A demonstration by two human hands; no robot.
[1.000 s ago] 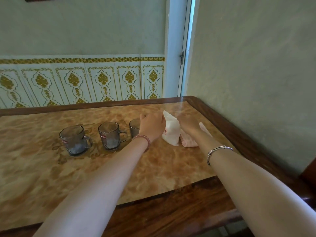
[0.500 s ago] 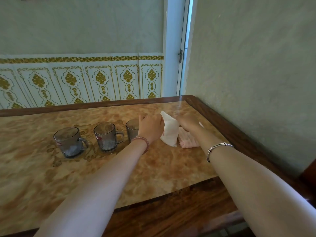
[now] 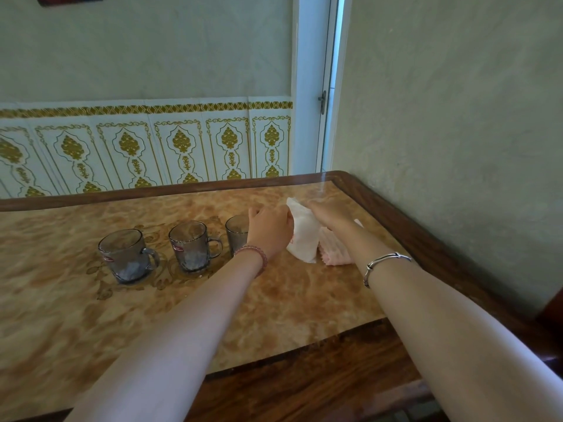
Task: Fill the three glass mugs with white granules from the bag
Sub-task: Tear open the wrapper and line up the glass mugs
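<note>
Three smoky glass mugs stand in a row on the table: the left mug (image 3: 128,257) and the middle mug (image 3: 192,248) each hold some white granules at the bottom; the right mug (image 3: 236,236) is half hidden behind my left hand (image 3: 269,229). The white bag (image 3: 303,236) stands upright on the table to the right of the mugs. My left hand holds the bag's left side, fingers curled against it. My right hand (image 3: 330,213) grips the bag's top right side from behind.
A pink crumpled plastic wrapper (image 3: 335,251) lies against the bag's right side. The marble-patterned table (image 3: 91,315) has a dark wooden rim, and a wall runs close along its right edge. Patterned tiles and a door frame stand behind.
Both hands stay on the bag near the right mug. The view has shifted slightly; the bag's position on the table looks the same.
</note>
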